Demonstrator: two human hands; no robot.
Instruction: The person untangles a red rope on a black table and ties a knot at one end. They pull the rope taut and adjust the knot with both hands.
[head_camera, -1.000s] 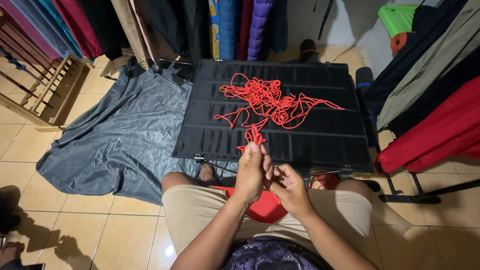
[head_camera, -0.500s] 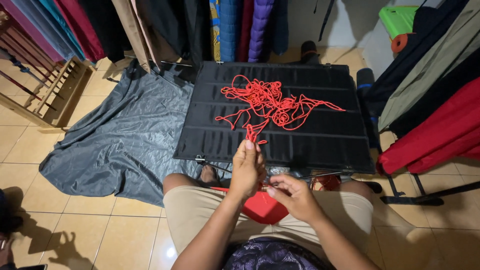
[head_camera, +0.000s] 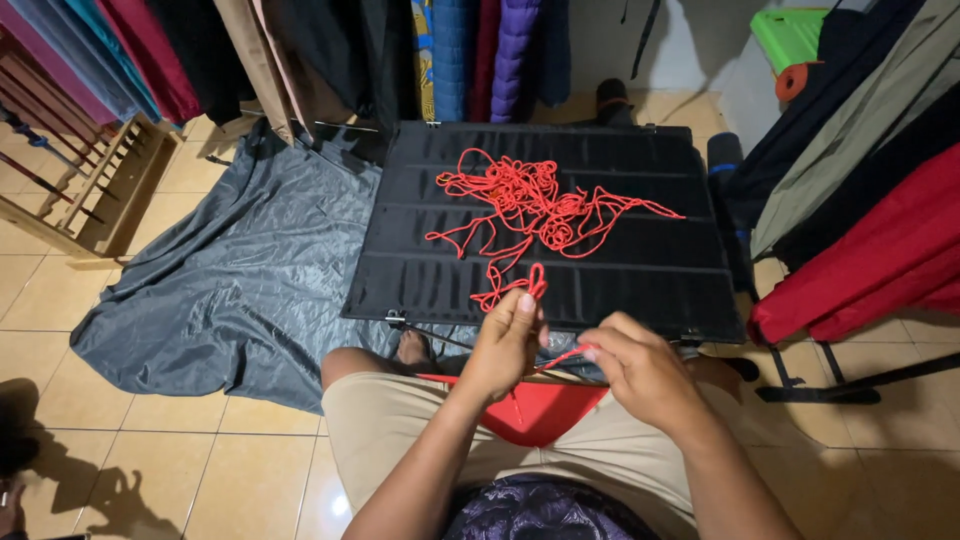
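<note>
Tiled floor (head_camera: 120, 440) underfoot, pale yellow, seen from a seated pose with beige shorts (head_camera: 400, 420) and a red pouch (head_camera: 540, 412) across the lap. Nearest, left hand (head_camera: 505, 340) closed narrow, thumb and fingers pinched on a loop of red cord (head_camera: 535, 205) lifted just above the near edge of the desk (head_camera: 420, 280). Right hand (head_camera: 640, 370) just beside it, fingers curled and pinched on a short run of the same cord stretched between both hands. Beyond the hands, low black fabric desk with ribbed bands, cord trailing up from the near edge to a loose tangled heap at the centre and toward the far edge, one strand reaching out toward the right edge. Left of the desk, grey shiny sheet (head_camera: 220, 290) spread over the floor and tucked under the desk's left edge. Farther left, wooden rack (head_camera: 110, 190). Right of the desk, red fabric (head_camera: 880, 260) draped over a dark frame. Farthest, hanging garments (head_camera: 480, 50) in a row past the far edge, green box (head_camera: 790, 35) at the far right corner.
</note>
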